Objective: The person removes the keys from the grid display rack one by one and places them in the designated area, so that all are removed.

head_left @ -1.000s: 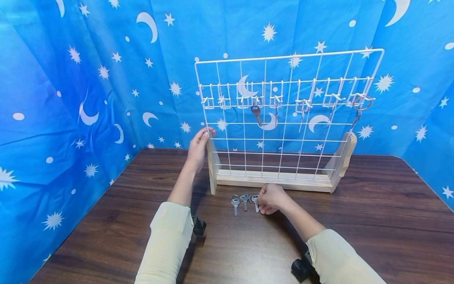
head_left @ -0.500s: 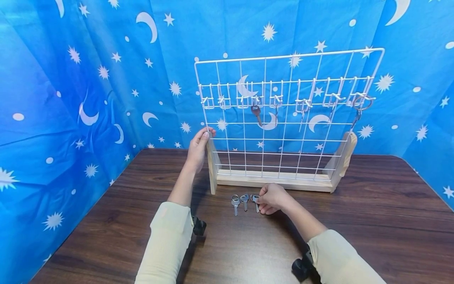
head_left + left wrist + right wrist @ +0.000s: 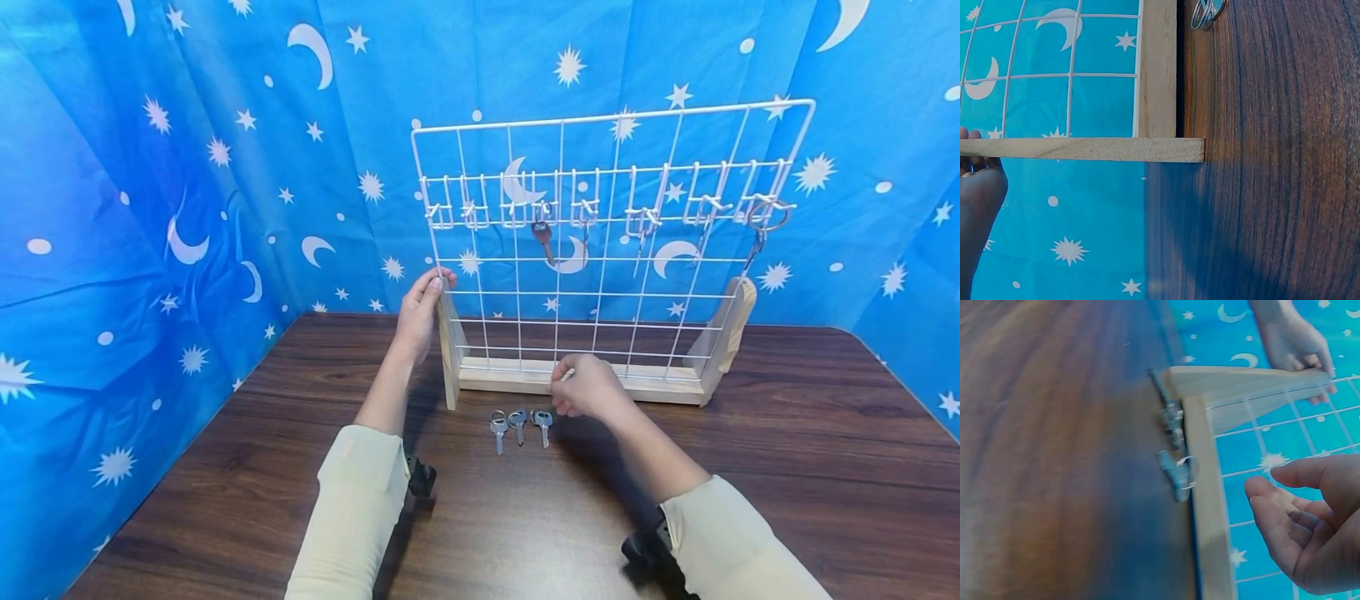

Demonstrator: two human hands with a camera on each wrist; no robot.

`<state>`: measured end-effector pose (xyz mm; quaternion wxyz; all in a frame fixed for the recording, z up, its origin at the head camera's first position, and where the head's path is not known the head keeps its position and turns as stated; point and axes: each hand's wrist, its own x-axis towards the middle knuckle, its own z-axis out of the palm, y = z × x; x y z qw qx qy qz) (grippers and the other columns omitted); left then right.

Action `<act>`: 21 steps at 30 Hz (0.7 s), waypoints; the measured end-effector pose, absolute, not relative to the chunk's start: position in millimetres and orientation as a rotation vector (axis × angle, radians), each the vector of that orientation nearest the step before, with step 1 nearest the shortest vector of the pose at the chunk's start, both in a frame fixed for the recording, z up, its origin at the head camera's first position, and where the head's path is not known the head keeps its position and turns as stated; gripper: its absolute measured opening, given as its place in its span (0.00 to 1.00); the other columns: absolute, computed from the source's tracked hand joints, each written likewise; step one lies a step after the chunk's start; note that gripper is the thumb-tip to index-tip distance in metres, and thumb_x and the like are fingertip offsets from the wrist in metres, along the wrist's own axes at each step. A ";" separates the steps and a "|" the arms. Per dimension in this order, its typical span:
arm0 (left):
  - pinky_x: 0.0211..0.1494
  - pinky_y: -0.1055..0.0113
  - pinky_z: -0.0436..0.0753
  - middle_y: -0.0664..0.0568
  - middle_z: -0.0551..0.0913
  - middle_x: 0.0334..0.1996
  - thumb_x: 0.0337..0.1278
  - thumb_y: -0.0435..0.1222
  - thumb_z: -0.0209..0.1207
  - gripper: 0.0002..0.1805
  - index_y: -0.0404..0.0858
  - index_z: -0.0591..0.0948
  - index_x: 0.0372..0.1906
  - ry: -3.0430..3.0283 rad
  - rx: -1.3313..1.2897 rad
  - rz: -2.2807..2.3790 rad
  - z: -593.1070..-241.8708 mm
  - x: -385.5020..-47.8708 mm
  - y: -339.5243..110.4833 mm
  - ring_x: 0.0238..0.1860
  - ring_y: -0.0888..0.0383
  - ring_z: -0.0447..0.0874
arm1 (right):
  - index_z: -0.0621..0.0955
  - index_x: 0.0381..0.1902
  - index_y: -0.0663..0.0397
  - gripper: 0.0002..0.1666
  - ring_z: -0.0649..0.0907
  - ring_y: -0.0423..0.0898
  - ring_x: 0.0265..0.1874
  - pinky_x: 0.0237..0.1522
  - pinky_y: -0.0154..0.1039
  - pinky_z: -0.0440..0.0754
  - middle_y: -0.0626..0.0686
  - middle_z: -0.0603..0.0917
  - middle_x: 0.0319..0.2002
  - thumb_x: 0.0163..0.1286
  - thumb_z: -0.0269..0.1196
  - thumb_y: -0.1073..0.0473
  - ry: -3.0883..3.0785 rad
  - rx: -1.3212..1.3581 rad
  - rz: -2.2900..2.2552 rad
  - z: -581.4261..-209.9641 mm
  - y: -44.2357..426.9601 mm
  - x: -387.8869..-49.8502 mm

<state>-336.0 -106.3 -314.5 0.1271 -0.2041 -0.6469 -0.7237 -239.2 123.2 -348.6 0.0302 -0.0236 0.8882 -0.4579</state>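
Observation:
A white wire grid rack with wooden ends stands on the table. My left hand grips the top of its left wooden end. In front of the base lie three keys with rings: a left one, a middle one and a right one. Just above the right key, by the base, is my right hand; in the right wrist view this hand has loosely bent fingers, a gap between thumb and forefinger, and nothing visible held.
White hooks line the grid's upper part. A brown-looking key and several others hang there, including one on a large ring at the far right. Behind the brown wooden table hangs a blue cloth with moons and stars.
My right hand has let go of the right-hand key and risen away towards the rack's base. That key lies slightly shifted on the table. The left hand keeps its hold.

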 end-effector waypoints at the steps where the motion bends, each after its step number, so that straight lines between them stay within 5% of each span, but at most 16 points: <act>1: 0.62 0.67 0.65 0.40 0.77 0.49 0.71 0.32 0.41 0.16 0.25 0.70 0.53 -1.883 -0.591 -2.107 -314.6 -336.3 -106.3 0.57 0.49 0.72 | 0.76 0.32 0.64 0.04 0.83 0.47 0.18 0.21 0.36 0.81 0.56 0.82 0.19 0.60 0.59 0.67 2.760 -0.076 -1.414 -344.4 123.2 -239.0; 9: 0.62 0.66 0.66 0.34 0.75 0.51 0.71 0.33 0.41 0.17 0.24 0.69 0.55 -1.912 -0.593 -2.083 -314.7 -336.9 -106.5 0.57 0.47 0.71 | 0.79 0.41 0.61 0.10 0.84 0.45 0.25 0.26 0.37 0.81 0.55 0.85 0.29 0.62 0.62 0.62 2.989 -0.222 -1.530 -309.9 119.9 -235.9; 14: 0.62 0.65 0.66 0.35 0.75 0.51 0.71 0.33 0.41 0.17 0.25 0.70 0.54 -1.921 -0.599 -2.072 -315.0 -337.5 -107.4 0.57 0.47 0.71 | 0.77 0.48 0.60 0.16 0.84 0.49 0.36 0.35 0.43 0.82 0.56 0.85 0.39 0.63 0.62 0.60 3.128 -0.310 -1.752 -292.2 115.0 -232.2; 21: 0.63 0.64 0.65 0.31 0.72 0.53 0.71 0.33 0.41 0.17 0.24 0.69 0.55 -1.917 -0.611 -2.088 -314.5 -336.9 -107.9 0.57 0.47 0.71 | 0.73 0.56 0.60 0.22 0.81 0.48 0.47 0.48 0.39 0.78 0.56 0.80 0.51 0.64 0.61 0.62 3.243 -0.448 -1.926 -272.8 107.5 -229.1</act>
